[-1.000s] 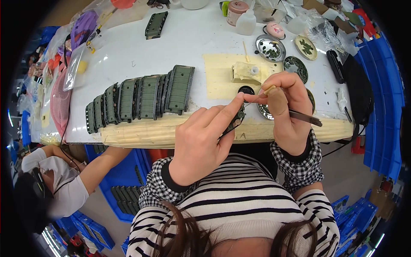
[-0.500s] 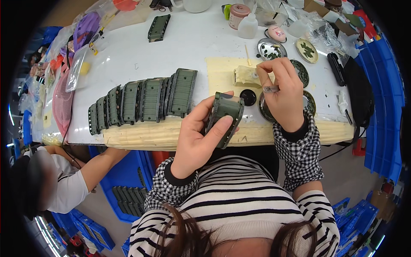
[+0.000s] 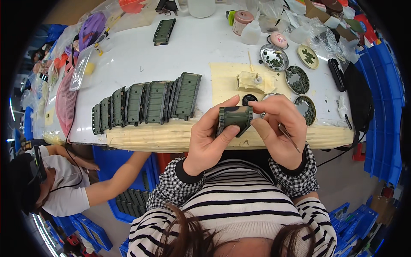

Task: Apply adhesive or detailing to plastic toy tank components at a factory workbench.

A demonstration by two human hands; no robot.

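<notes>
My left hand (image 3: 209,137) grips a green and brown camouflage-painted model tank hull (image 3: 236,115), with toothed tracks along its sides, above the table's front edge. At the hull's right side, the thumb and forefinger of my right hand (image 3: 284,128) meet its edge; whether a small part is between them I cannot tell. Metal tweezers (image 3: 288,137) are tucked in that same hand. Beyond my hands sit a small black round dish (image 3: 249,100) and a lumpy, cream-coloured taped block (image 3: 255,81). Dishes of small green parts (image 3: 297,79) stand to the right.
A row of similar hulls (image 3: 145,100) leans on the table at left, with one more (image 3: 164,32) at the back. Bottles (image 3: 250,33) and plastic bags (image 3: 319,30) crowd the far right. At lower left, another person's arm (image 3: 122,175) reaches over a blue crate (image 3: 120,210).
My right hand has come left and down from the taped block to the hull. The hull has turned in my left hand. The other person's arm has moved further right.
</notes>
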